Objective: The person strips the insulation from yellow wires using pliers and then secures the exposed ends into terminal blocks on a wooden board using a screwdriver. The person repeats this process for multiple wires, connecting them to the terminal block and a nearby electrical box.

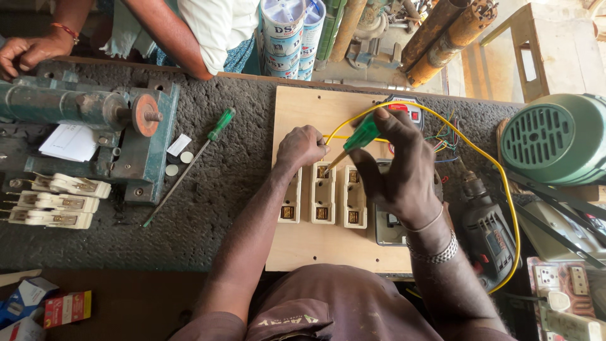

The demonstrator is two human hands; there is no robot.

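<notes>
Left hand [302, 146]: fist closed at the top of the cream fuse holders, pinching the yellow wire [486, 158] at its near end.
Right hand [398, 165]: curled around a green-handled screwdriver [358, 137], blade angled down toward the middle holder at 8 o'clock from the handle.
Fuse holders [323, 192]: three, cream, side by side on the plywood board [297, 107]; the leftmost partly covered by the left forearm.
Yellow wire: one, looping from the left hand out to 3 o'clock and back down to 5 o'clock.
Screwdrivers: two; the second one [189, 167] lies loose on the table [214, 208] at 9 o'clock from the board, green handle, long shaft.
Spare holders [57, 201]: three, cream, stacked at the table's 9 o'clock edge.
Drill [483, 221]: one, dark, at 4 o'clock, partly behind the right forearm.
Motor housing [558, 136]: one, pale green, ribbed, cut off at 3 o'clock.
Packages: white-and-blue cylindrical rolls [291, 35] at 12 o'clock, count unclear; small red box [66, 307] and blue-white boxes at 7 o'clock, cut off.
Grey box [386, 230]: mostly hidden under the right hand.
Another person's hand [25, 53]: resting at 10 o'clock.
</notes>
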